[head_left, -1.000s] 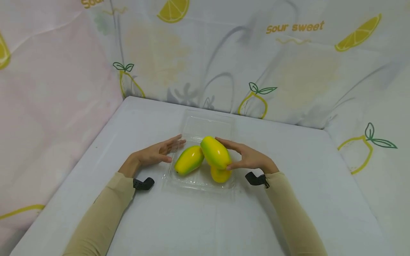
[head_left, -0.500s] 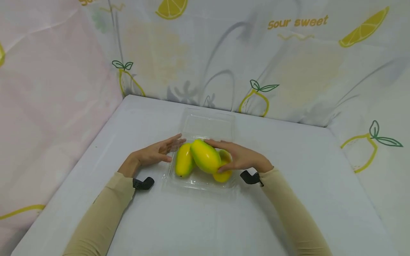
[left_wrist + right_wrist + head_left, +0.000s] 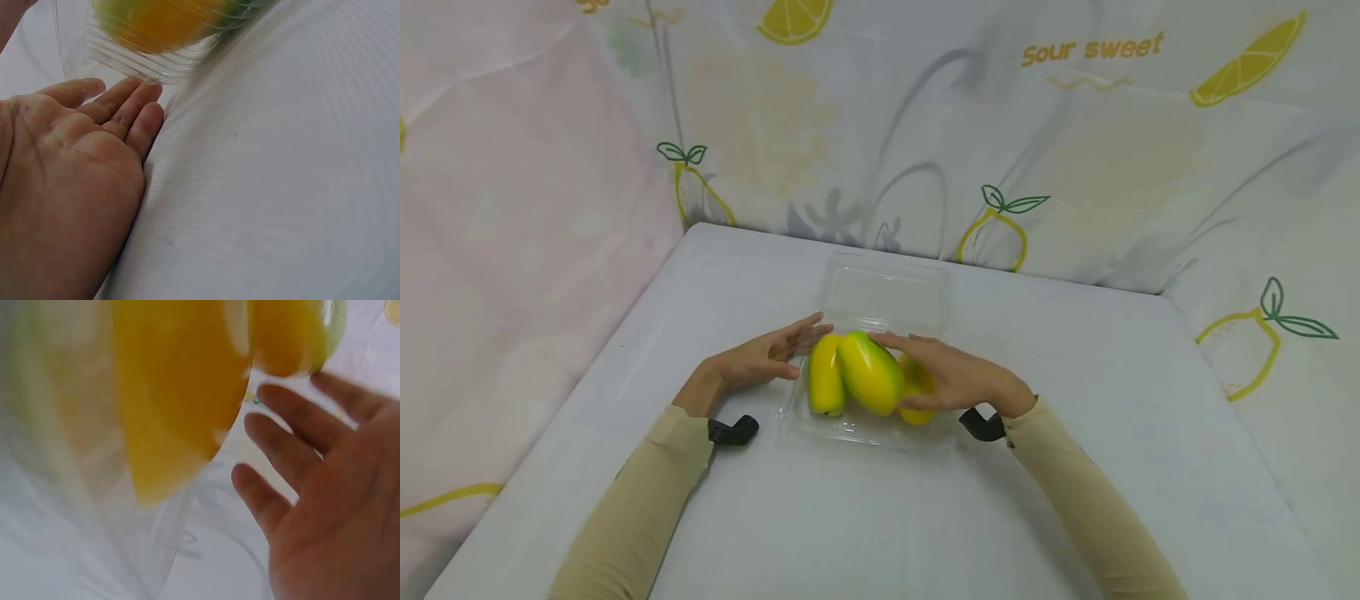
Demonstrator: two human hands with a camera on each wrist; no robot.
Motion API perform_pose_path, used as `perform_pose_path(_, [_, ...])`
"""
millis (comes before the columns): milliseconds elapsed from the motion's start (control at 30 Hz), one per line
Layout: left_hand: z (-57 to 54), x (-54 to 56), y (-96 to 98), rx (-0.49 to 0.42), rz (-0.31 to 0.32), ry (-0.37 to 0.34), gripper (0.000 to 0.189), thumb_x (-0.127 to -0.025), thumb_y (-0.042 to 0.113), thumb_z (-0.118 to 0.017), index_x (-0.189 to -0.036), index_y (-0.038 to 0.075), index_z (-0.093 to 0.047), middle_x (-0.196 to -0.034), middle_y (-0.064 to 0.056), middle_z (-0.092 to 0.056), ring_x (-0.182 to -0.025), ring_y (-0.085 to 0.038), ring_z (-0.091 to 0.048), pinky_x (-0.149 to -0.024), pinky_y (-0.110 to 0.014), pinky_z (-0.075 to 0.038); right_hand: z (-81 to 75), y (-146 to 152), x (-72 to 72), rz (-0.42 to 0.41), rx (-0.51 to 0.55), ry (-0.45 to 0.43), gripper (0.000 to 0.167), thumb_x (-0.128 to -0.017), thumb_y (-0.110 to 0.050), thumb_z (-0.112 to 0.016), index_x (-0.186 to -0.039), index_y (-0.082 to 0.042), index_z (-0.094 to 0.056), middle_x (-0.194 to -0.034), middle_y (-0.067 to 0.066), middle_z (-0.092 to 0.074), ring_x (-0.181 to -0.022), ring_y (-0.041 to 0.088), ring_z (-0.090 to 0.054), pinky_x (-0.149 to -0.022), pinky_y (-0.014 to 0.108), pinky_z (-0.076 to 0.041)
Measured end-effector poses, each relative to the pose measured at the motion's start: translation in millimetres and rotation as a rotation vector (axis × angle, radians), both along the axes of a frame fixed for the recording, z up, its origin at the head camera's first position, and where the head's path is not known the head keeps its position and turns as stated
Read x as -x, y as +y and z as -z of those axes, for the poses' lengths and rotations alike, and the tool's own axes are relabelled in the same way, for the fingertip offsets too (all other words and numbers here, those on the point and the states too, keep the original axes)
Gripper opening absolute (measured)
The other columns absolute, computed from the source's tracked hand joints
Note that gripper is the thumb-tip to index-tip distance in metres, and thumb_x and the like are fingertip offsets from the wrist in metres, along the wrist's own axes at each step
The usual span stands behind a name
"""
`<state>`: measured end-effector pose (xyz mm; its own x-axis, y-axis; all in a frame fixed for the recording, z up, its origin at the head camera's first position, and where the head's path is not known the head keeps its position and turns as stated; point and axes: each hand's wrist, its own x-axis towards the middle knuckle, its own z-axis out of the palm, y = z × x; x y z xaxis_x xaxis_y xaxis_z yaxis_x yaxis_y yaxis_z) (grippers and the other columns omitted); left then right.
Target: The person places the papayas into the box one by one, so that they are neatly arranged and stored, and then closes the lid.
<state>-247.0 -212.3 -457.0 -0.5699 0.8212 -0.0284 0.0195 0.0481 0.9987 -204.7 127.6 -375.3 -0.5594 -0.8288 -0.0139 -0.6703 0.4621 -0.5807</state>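
Observation:
A clear plastic clamshell box (image 3: 850, 432) lies with its lid folded back, holding three shiny yellow-green mangoes. One mango (image 3: 826, 375) stands lengthwise at the left, and another mango (image 3: 919, 385) sits at the right, partly covered by my right hand. My right hand (image 3: 958, 377) holds the middle mango (image 3: 868, 372) between index finger and thumb, and its other fingers (image 3: 275, 440) are extended beneath it in the right wrist view. My left hand (image 3: 760, 357) rests beside the box's left wall with straight fingers touching it. In the left wrist view its palm (image 3: 75, 181) faces up.
The clear lid (image 3: 887, 292) lies flat toward the back wall. White cloth (image 3: 865, 525) covers the table. A printed lemon curtain (image 3: 850, 125) hangs behind and along the sides. Black wrist cameras (image 3: 733, 430) stick out from both cuffs.
My right hand has moved left and lowered the middle mango between the other two. The left mango has turned more upright in the box. My left hand has stayed in place.

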Motion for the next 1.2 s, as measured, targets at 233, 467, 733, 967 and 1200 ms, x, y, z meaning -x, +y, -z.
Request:
perform_pose_path(233, [1.8, 0.3, 0.5, 0.014, -0.006, 0.008, 0.094, -0.093, 0.021, -0.066, -0.159, 0.018, 0.002, -0.166, -0.009, -0.006, -0.151, -0.038, -0.009, -0.119, -0.059, -0.003, -4.3, -10.6, -3.3, 0.109, -0.008, 0.02, 0.082, -0.086, -0.035, -0.075, -0.15, -0.01, -0.03, -0.14, 0.008, -0.055, -0.134, 0.027, -0.048, -0.116, 0.046, -0.032])
perform_pose_path(467, [0.5, -0.2, 1.1, 0.02, -0.009, 0.005, 0.096, -0.092, 0.022, -0.067, -0.159, 0.019, 0.002, -0.166, -0.008, -0.006, -0.151, -0.037, -0.011, -0.12, -0.057, -0.005, -4.1, -14.3, -4.5, 0.083, -0.091, 0.069, 0.061, -0.089, -0.033, -0.072, -0.141, -0.007, -0.049, -0.143, 0.005, -0.054, -0.133, 0.025, -0.048, -0.114, 0.045, -0.036])
perform_pose_path(733, [1.2, -0.2, 1.1, 0.016, -0.01, 0.006, 0.097, -0.092, 0.023, -0.068, -0.159, 0.018, 0.001, -0.166, -0.009, -0.006, -0.151, -0.037, -0.011, -0.12, -0.056, -0.005, -2.0, -13.7, -4.9, 0.081, -0.108, 0.062, 0.064, -0.09, -0.032, -0.072, -0.143, -0.008, -0.047, -0.146, 0.006, -0.051, -0.135, 0.026, -0.046, -0.115, 0.045, -0.034])
perform_pose_path(967, [1.5, -1.1, 1.6, 0.024, -0.02, -0.005, 0.097, -0.091, 0.023, -0.069, -0.159, 0.019, 0.002, -0.166, -0.008, -0.006, -0.151, -0.036, -0.01, -0.12, -0.056, -0.006, 0.0, -8.4, -4.8, 0.057, -0.099, 0.061, 0.071, -0.088, -0.031, -0.074, -0.146, -0.007, -0.042, -0.149, 0.006, -0.047, -0.138, 0.027, -0.044, -0.115, 0.046, -0.033])
perform_pose_path(1200, [1.8, -1.7, 2.0, 0.035, -0.028, -0.001, 0.097, -0.092, 0.021, -0.068, -0.159, 0.02, 0.001, -0.166, -0.007, -0.006, -0.151, -0.036, -0.01, -0.12, -0.057, -0.005, 2.0, 9.3, -5.6, 0.104, -0.077, 0.016, 0.077, -0.086, -0.028, -0.076, -0.149, -0.006, -0.038, -0.147, 0.013, -0.049, -0.139, 0.03, -0.041, -0.116, 0.049, -0.031])
